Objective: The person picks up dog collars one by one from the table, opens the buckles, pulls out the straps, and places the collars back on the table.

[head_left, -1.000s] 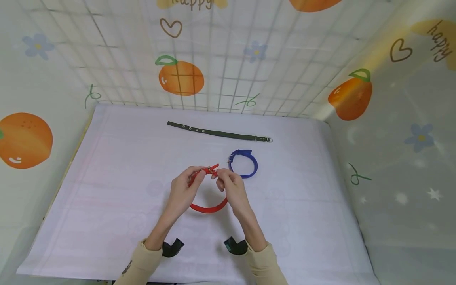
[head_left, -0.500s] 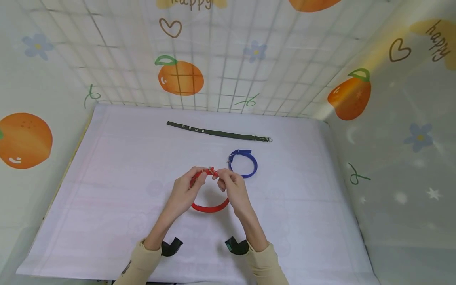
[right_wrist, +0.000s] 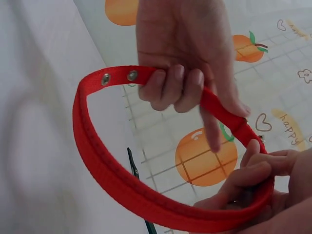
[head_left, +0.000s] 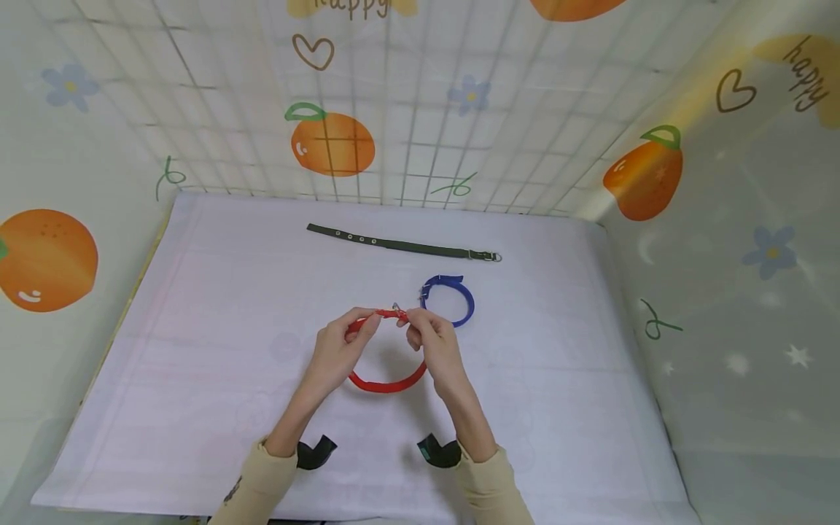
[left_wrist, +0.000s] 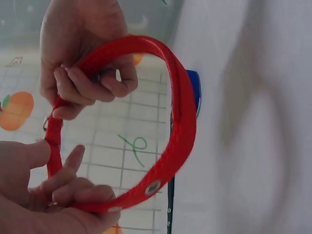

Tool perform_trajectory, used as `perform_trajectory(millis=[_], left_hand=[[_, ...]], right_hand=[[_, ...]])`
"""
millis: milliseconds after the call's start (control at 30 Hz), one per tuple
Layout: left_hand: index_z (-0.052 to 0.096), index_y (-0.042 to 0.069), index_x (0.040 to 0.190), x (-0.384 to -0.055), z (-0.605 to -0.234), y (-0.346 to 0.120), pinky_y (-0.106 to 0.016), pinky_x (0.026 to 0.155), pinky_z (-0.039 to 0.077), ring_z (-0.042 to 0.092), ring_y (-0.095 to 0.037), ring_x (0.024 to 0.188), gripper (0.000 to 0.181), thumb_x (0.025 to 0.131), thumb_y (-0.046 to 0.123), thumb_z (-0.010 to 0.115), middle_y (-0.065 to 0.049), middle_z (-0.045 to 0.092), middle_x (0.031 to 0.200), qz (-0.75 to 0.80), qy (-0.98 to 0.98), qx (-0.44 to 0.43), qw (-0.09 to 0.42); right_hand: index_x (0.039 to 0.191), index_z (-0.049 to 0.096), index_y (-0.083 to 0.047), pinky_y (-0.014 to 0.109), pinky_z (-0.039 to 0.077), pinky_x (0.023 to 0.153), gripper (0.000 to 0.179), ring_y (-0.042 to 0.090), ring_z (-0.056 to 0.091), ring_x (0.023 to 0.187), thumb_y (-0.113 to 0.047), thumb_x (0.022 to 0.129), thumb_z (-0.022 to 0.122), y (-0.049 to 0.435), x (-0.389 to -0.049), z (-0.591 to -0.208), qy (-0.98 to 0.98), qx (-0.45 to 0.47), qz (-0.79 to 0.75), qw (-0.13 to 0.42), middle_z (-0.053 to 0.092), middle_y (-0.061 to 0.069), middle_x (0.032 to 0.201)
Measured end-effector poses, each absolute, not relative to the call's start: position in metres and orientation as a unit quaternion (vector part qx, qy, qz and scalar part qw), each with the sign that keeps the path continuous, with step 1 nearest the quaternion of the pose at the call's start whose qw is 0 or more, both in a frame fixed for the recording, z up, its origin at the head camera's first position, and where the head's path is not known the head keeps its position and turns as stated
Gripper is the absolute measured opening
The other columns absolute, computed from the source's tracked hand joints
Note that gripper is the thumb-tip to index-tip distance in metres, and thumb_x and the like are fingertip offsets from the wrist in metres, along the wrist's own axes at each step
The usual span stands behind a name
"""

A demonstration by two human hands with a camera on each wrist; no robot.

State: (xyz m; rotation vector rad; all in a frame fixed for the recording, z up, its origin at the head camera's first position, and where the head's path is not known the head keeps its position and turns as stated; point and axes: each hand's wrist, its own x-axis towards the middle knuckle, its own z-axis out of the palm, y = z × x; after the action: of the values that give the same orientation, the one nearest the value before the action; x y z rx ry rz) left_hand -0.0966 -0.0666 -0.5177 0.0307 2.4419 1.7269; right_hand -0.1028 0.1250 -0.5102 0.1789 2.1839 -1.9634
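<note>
A red pet collar (head_left: 387,386) is closed into a loop and held up between both hands. My left hand (head_left: 337,346) grips its strap at the left of the upper side, thumb on top. In the right wrist view, that hand's fingers curl round the strap next to metal eyelets (right_wrist: 131,75). My right hand (head_left: 438,354) pinches the collar near its metal ring (head_left: 396,307). Between the hands runs a short stretch of red strap (left_wrist: 54,141). The fingers hide most of the buckle.
Just beyond the right hand lies a blue collar (head_left: 470,299), fastened in a loop. Farther back, a dark green collar (head_left: 420,249) is stretched out flat. A white cloth covers the table (head_left: 558,379), and a printed curtain (head_left: 420,87) over a wire grid stands behind.
The red strap end that stuck up between the hands now lies along the collar. My right hand has shifted slightly right; the blue and green collars have stayed put.
</note>
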Motion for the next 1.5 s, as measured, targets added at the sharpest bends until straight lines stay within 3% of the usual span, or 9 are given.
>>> perform_trajectory(millis=[100,233,367,500,633,900,1100,1233,1500], left_hand=[[0.075,0.019,0.13,-0.099,-0.52,-0.069,-0.024,0.059,0.033,0.04,-0.017,0.067,0.032,0.109,0.04,0.064,-0.003,0.043,0.069,0.584,0.807,0.026,0.091],[0.075,0.02,0.129,-0.1,-0.522,-0.069,-0.029,0.075,0.044,0.054,-0.02,0.088,0.03,0.11,0.041,0.062,-0.007,0.071,0.099,0.588,0.8,0.039,0.117],[0.072,0.02,0.129,-0.102,-0.525,-0.071,-0.034,0.085,0.047,0.058,-0.024,0.105,0.032,0.11,0.043,0.06,-0.013,0.073,0.124,0.588,0.795,0.038,0.144],[0.068,0.013,0.13,-0.105,-0.531,-0.08,-0.03,0.074,0.044,0.054,-0.021,0.087,0.035,0.111,0.04,0.059,-0.014,0.064,0.096,0.615,0.773,0.012,0.154],[0.06,0.006,0.129,-0.112,-0.539,-0.093,-0.026,0.073,0.05,0.054,-0.018,0.075,0.032,0.114,0.034,0.055,-0.002,0.053,0.081,0.701,0.696,-0.035,0.152],[0.046,0.009,0.132,-0.12,-0.551,-0.121,-0.027,0.097,0.063,0.075,-0.019,0.1,0.03,0.114,0.032,0.054,-0.009,0.067,0.12,0.812,0.562,-0.126,0.097],[0.041,0.009,0.143,-0.12,-0.561,-0.132,-0.031,0.101,0.062,0.079,-0.019,0.116,0.039,0.114,0.031,0.054,-0.025,0.054,0.158,0.826,0.545,-0.137,0.046],[0.041,0.011,0.146,-0.12,-0.568,-0.136,-0.031,0.099,0.062,0.079,-0.02,0.118,0.04,0.113,0.026,0.056,-0.026,0.052,0.161,0.823,0.547,-0.153,0.026],[0.06,0.004,0.141,-0.119,-0.581,-0.148,-0.029,0.088,0.065,0.083,-0.013,0.099,0.043,0.106,0.027,0.07,-0.024,0.067,0.146,0.762,0.616,-0.199,-0.005]], right_hand=[[0.106,0.071,-0.001,0.036,0.04,0.082,0.039,0.018,0.048,0.076,-0.034,0.113,0.051,0.128,-0.105,-0.51,0.731,0.069,-0.672,0.101,0.044,-0.002,0.068],[0.104,0.07,-0.001,0.035,0.038,0.081,0.037,0.016,0.046,0.073,-0.033,0.113,0.051,0.129,-0.107,-0.512,0.716,0.079,-0.687,0.097,0.042,-0.003,0.066],[0.102,0.067,-0.003,0.029,0.039,0.075,0.034,0.013,0.041,0.067,-0.029,0.114,0.049,0.13,-0.107,-0.513,0.676,0.098,-0.725,0.083,0.039,-0.005,0.064],[0.103,0.063,-0.006,0.021,0.042,0.067,0.03,0.011,0.039,0.062,-0.028,0.115,0.047,0.137,-0.111,-0.511,0.61,0.136,-0.78,0.034,0.038,-0.005,0.065],[0.112,0.064,-0.009,0.018,0.049,0.071,0.029,0.009,0.047,0.068,-0.031,0.116,0.046,0.154,-0.115,-0.511,0.583,0.16,-0.796,-0.019,0.049,-0.005,0.073],[0.123,0.055,-0.014,0.02,0.058,0.091,0.022,0.012,0.065,0.088,-0.033,0.117,0.045,0.198,-0.116,-0.526,0.559,0.214,-0.797,-0.076,0.071,0.0,0.107],[0.147,0.045,-0.02,0.024,0.063,0.098,0.034,0.014,0.076,0.097,-0.023,0.114,0.053,0.219,-0.116,-0.537,0.527,0.251,-0.803,-0.116,0.07,0.005,0.128],[0.153,0.045,-0.026,0.026,0.063,0.097,0.042,0.015,0.081,0.104,-0.019,0.113,0.056,0.227,-0.116,-0.545,0.552,0.253,-0.783,-0.136,0.064,0.009,0.128],[0.131,0.072,-0.005,0.022,0.063,0.088,0.03,0.009,0.077,0.098,-0.018,0.104,0.074,0.242,-0.114,-0.567,0.663,0.272,-0.683,-0.143,0.065,0.007,0.115]])
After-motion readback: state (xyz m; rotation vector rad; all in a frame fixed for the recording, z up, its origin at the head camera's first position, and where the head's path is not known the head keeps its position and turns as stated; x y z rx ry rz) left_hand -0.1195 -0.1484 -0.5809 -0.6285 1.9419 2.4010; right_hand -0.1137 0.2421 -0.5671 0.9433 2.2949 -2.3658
